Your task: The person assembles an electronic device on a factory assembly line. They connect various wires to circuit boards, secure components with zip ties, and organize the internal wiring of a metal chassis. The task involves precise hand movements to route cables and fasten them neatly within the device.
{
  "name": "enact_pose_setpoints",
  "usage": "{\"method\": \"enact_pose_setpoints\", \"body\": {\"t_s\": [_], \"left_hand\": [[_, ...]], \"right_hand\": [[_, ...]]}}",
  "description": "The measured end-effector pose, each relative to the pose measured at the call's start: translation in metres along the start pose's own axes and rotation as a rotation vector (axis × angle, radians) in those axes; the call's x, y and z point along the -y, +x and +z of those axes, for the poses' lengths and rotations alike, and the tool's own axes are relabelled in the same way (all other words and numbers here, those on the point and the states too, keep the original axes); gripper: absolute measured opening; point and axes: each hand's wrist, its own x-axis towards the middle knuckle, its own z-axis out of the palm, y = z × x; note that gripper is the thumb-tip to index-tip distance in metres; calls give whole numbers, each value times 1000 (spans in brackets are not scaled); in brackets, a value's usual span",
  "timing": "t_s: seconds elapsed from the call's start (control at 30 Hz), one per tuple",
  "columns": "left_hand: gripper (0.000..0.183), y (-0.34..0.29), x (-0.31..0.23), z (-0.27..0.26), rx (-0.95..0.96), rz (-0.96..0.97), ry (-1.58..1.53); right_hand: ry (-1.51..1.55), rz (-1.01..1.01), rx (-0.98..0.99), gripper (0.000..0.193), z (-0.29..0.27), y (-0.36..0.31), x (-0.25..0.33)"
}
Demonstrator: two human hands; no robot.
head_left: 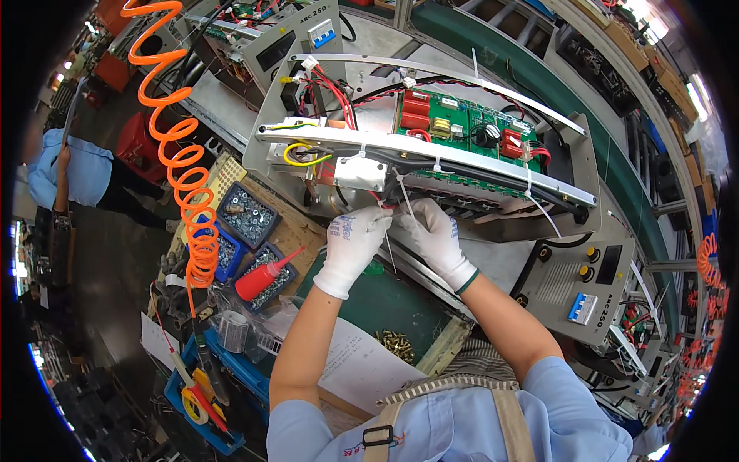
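Both my hands wear white gloves and meet at the near side of an open welding machine (493, 168). My left hand (350, 242) is closed, its fingertips pinched at thin red wires and a white tie strip under a metal block (360, 174). Close beside it, my right hand (437, 240) pinches a white cable tie (404, 190) that runs up toward the lower rail. Fingers partly hide the tie's loop. Other cable ties circle the black cable along the rail, long tails loose. A green circuit board (462, 115) with red parts sits inside the frame.
Screw bins (248, 212) and a red squeeze bottle (260, 281) lie at left, below a coiled orange air hose (185, 165). Brass screws (395, 345) rest on the green mat. Another machine (577, 285) stands at right, another at the back. A person (85, 169) is at far left.
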Motion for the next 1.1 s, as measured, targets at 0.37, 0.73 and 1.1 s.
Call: {"method": "enact_pose_setpoints", "body": {"t_s": [0.37,0.73,1.1], "left_hand": [[21,-4,6,11,-19,-25,-95],[24,-6,11,26,-254,-219,-106],[35,4,-1,3,189,434,660]], "right_hand": [[-392,-339,26,15,-2,8,0],[-375,-339,44,21,-1,-17,-3],[-593,59,265,51,-8,33,-31]]}}
